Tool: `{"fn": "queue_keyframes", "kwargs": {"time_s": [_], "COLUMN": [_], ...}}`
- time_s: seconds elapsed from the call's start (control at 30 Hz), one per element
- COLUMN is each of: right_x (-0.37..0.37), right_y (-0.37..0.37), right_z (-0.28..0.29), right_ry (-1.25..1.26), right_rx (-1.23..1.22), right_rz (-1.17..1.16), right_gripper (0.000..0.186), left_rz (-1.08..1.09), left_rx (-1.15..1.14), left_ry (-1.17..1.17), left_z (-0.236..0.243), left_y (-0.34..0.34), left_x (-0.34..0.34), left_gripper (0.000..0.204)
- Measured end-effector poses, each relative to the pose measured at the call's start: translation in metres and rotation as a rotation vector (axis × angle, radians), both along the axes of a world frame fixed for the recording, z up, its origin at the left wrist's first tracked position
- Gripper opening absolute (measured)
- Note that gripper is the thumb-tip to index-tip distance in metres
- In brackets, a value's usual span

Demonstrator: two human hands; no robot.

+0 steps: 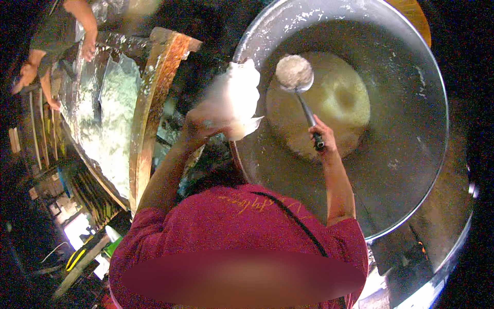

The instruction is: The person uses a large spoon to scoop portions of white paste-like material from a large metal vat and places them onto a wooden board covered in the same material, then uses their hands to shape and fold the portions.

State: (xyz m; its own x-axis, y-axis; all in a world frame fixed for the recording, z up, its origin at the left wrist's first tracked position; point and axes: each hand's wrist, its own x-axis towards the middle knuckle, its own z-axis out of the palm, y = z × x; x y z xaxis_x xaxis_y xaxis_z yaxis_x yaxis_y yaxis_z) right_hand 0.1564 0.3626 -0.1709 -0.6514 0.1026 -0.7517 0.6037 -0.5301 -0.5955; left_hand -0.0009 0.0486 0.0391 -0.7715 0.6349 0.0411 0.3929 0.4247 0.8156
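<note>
My right hand (324,136) is closed round the dark grip of a metal ladle (306,109). The ladle's bowl is heaped with a pale, lumpy mass (294,71) and is held over a large, deep metal vat (406,149). Cloudy yellowish liquid (329,116) with a foamy patch lies at the vat's bottom. At the vat's left rim, my left hand (201,124) grips a white plastic bag (242,98). Glare washes out the bag, so what it holds cannot be made out, and part of that hand is hidden.
Left of me stands a wooden-sided trough (145,113), with white material on a clear sheet (119,92). Another person's hand (88,50) rests at its far edge. Wooden slats (92,193) and clutter lie at the lower left. A faint ember glow (422,246) shows below the vat, lower right.
</note>
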Motion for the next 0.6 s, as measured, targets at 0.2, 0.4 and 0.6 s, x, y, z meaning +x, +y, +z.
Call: {"fn": "queue_keyframes", "kwargs": {"time_s": [0.2, 0.4, 0.6], "right_x": [0.049, 0.101, 0.13], "right_y": [-0.062, -0.092, -0.105], "right_z": [0.105, 0.135, 0.157], "right_ry": [0.013, -0.105, -0.076], "right_rx": [-0.019, -0.043, -0.033], "right_rz": [0.022, -0.038, -0.129], "right_gripper": [0.066, 0.058, 0.018], "left_rz": [-0.204, 0.319, 0.225], "left_rx": [-0.13, 0.42, 0.667], "left_ry": [0.368, -0.432, -0.588], "left_z": [-0.012, -0.047, -0.026], "left_y": [-0.01, -0.018, -0.048], "left_x": [0.003, -0.022, 0.003], "left_gripper": [0.01, 0.022, 0.031]}}
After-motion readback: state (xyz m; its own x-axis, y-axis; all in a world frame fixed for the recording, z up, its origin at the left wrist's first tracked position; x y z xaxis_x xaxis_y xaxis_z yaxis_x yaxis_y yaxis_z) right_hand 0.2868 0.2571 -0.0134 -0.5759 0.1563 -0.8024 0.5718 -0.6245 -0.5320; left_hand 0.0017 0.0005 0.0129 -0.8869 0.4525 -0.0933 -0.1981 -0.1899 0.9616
